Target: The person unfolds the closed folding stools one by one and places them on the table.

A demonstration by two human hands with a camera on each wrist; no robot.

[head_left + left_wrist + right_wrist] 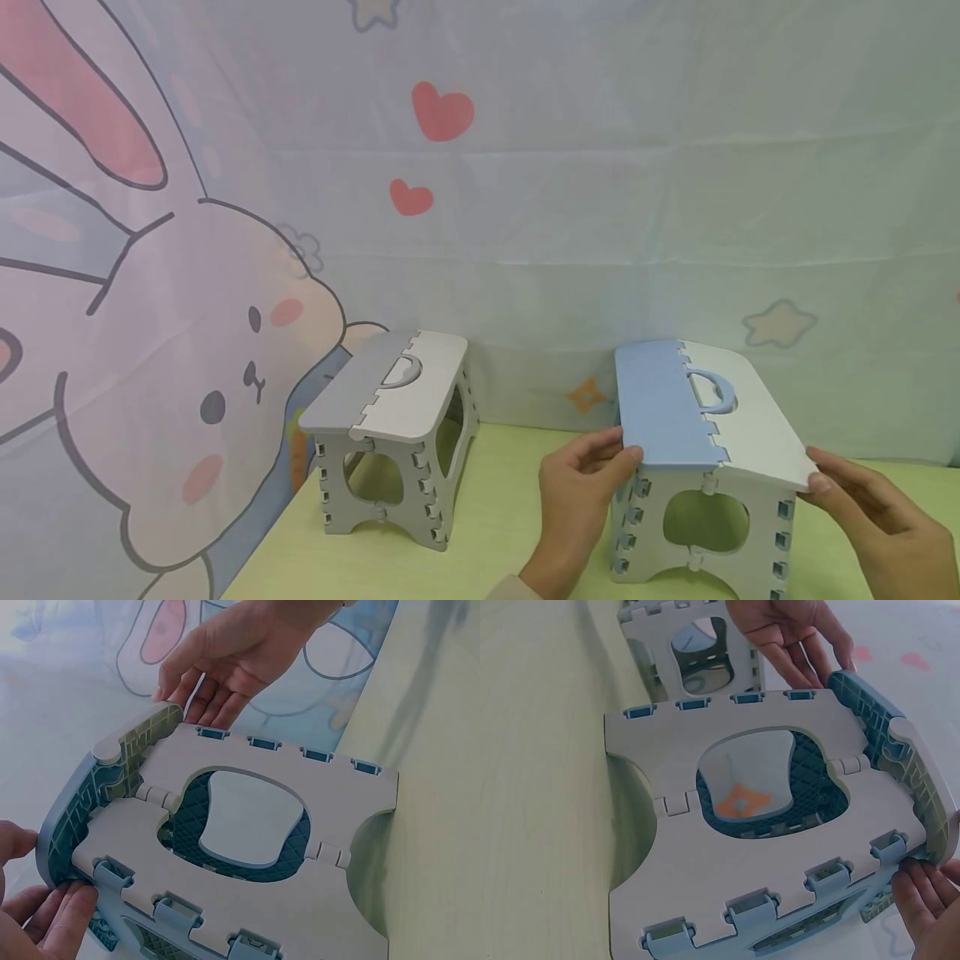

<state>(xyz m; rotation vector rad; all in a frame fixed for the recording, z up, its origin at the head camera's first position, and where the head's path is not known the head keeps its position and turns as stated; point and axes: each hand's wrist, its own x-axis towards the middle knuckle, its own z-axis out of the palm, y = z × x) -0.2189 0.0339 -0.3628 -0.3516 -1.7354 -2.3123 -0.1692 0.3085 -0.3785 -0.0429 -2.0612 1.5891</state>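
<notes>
A folding step stool (738,417) with one blue and one white top half stands at the right in the head view. The two halves meet at a toothed seam, slightly peaked, with a blue handle (726,392) beside it. My left hand (581,492) pinches the near corner of the blue half, thumb at the top edge and fingers beneath. Opposite it, my right hand (892,525) pinches the outer corner of the white half. The right wrist view shows the right fingers (922,896) under the rim. Hinged end panels with an oval hole (251,817) face the wrist cameras.
A second folding stool (390,433), grey and white, stands unfolded to the left on the yellow-green table (495,517). Behind both hangs a pale cloth backdrop (562,208) printed with a rabbit, hearts and stars, close to the stools' far ends.
</notes>
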